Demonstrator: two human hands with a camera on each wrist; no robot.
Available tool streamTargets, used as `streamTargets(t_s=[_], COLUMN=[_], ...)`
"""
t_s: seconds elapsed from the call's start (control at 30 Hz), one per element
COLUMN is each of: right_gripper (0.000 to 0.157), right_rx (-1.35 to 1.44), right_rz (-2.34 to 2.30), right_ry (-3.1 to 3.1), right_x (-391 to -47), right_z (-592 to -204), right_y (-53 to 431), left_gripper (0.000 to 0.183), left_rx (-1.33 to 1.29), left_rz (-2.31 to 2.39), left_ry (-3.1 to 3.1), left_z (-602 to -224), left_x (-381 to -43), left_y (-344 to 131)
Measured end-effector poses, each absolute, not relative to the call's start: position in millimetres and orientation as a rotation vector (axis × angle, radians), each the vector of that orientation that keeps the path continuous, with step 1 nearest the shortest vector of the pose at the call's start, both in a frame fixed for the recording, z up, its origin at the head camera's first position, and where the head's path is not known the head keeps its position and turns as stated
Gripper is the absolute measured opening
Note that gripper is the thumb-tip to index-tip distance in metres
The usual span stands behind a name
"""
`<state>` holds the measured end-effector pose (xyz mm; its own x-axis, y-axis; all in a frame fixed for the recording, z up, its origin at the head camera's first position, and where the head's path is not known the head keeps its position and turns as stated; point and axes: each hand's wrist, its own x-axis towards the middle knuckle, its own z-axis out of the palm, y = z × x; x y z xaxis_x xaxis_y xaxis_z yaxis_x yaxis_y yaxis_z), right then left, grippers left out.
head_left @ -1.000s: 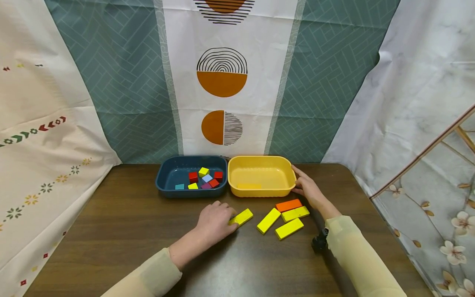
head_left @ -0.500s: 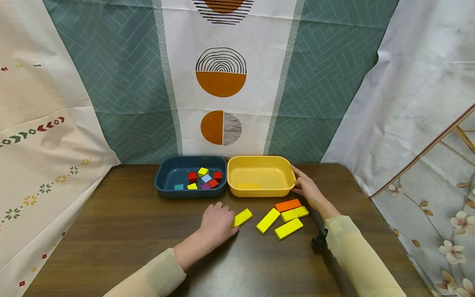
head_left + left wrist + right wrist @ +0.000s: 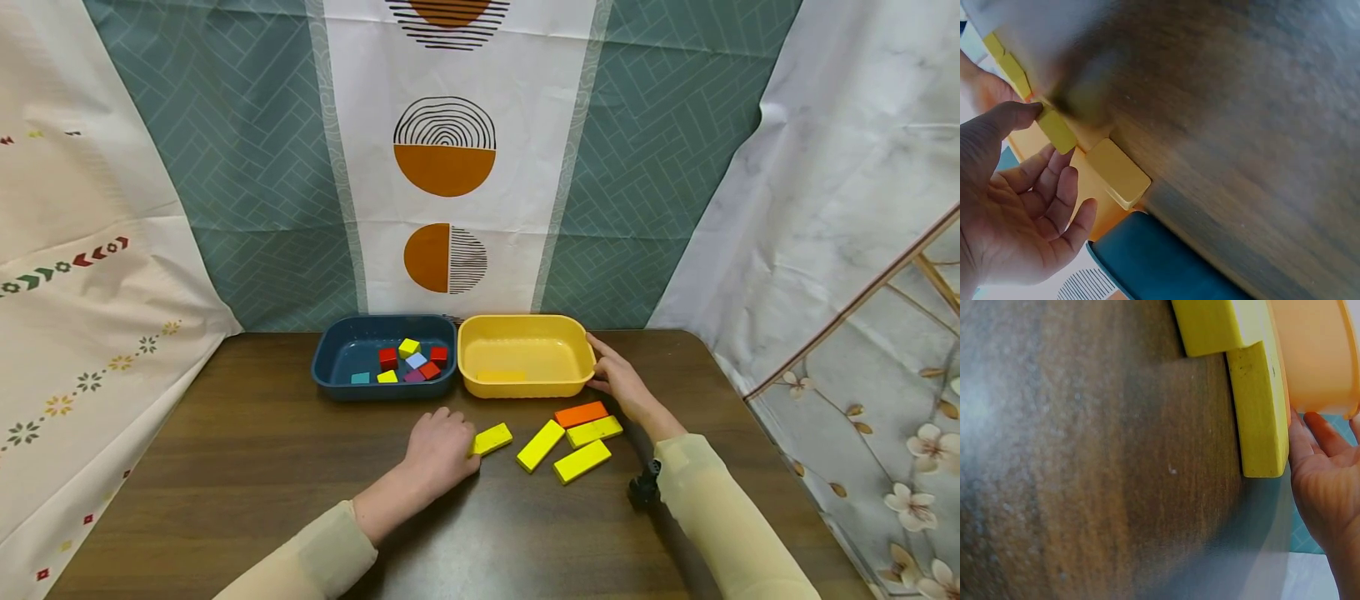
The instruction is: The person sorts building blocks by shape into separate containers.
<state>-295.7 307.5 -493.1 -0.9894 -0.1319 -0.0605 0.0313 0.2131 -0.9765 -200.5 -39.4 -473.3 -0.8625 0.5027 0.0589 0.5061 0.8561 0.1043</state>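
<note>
My left hand (image 3: 441,454) pinches the left end of a yellow block (image 3: 495,437) on the table, and the block's right end shows past the fingers. The thumb and fingertips meet this yellow block (image 3: 1058,132) in the left wrist view. My right hand (image 3: 628,390) rests with extended fingers against the right outer side of the yellow container (image 3: 528,389); the right wrist view shows the fingertips (image 3: 1324,432) at its wall. Between the hands lie three more yellow blocks (image 3: 540,446) and an orange block (image 3: 581,414).
Left of the yellow container, touching it, stands a dark blue container (image 3: 352,392) with several small coloured cubes (image 3: 431,371). One yellow block (image 3: 502,376) lies inside the yellow container. A patterned cloth (image 3: 645,167) hangs behind the wooden table (image 3: 247,450).
My left hand has shifted slightly right and toward me at the block, which has turned a little. The right hand stays at the yellow container.
</note>
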Motion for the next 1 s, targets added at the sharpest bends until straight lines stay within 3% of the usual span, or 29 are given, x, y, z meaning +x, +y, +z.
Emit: streamTargets(t_s=[1.0], right_gripper=[0.07], right_rx=[-0.129], right_rz=[-1.908], right_ry=[2.32], right_x=[-295], right_z=[-493], right_y=[307], left_gripper=[0.039], left_rx=[-0.794], left_rz=[-0.505], left_ry=[-2.74], left_z=[-415], left_x=[-220], left_y=[-52])
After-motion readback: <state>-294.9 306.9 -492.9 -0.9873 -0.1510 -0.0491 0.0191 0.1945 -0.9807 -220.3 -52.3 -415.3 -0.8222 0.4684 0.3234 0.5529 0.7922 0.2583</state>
